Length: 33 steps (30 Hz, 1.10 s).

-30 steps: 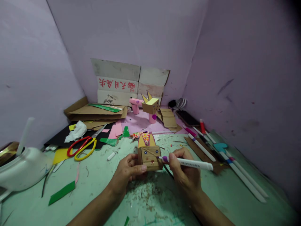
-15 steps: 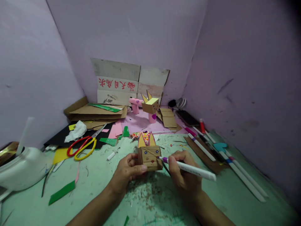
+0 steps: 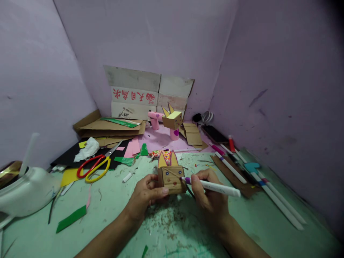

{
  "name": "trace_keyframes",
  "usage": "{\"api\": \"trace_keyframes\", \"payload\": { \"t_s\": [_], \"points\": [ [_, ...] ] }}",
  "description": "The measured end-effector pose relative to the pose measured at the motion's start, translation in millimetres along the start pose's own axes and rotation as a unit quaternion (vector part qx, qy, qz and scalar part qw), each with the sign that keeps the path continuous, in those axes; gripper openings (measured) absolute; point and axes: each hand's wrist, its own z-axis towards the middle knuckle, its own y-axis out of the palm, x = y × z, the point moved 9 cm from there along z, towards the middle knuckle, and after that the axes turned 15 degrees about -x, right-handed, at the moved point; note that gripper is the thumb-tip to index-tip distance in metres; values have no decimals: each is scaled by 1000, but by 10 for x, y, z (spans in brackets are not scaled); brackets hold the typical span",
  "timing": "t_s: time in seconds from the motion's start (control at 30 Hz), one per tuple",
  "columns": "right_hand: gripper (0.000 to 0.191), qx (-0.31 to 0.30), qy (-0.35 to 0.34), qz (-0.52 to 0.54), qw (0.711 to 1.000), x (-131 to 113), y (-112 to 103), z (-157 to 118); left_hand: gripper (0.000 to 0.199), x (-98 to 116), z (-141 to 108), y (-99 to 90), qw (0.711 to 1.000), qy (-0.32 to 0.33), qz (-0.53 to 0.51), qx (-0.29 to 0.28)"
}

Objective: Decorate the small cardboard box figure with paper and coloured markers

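Observation:
A small cardboard box (image 3: 173,181) with two pointed yellow ears and a drawn face stands just above the green tabletop's middle. My left hand (image 3: 146,191) grips its left side, thumb across the front. Between the fingers and thumb of my right hand (image 3: 211,195) is a white marker (image 3: 219,188) with a purple collar. Its tip meets the right side of the box's face, beside the eye. Two blue eyes and small brownish marks show on the front. Behind the box lies a colourful patterned piece (image 3: 165,154), partly hidden by the ears.
Scissors (image 3: 94,168) with red and yellow handles lie left among paper scraps. A white pot-like container (image 3: 29,195) stands at the left edge. Several markers (image 3: 279,200) lie right. At the back stands a pink tube figure (image 3: 174,134) with a similar box head, near folded cardboard (image 3: 113,129).
The marker's tip has shifted slightly up and left on the box's face, and its back end has swung up. My left hand and the box have hardly moved.

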Motion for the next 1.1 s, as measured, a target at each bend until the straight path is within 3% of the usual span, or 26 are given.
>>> {"api": "trace_keyframes", "payload": {
  "t_s": [1.1],
  "points": [
    [19, -3, 8, 31, 999, 43, 4, -37, 56, 2, 1, -20, 1000, 6, -2, -4]
  ]
}}
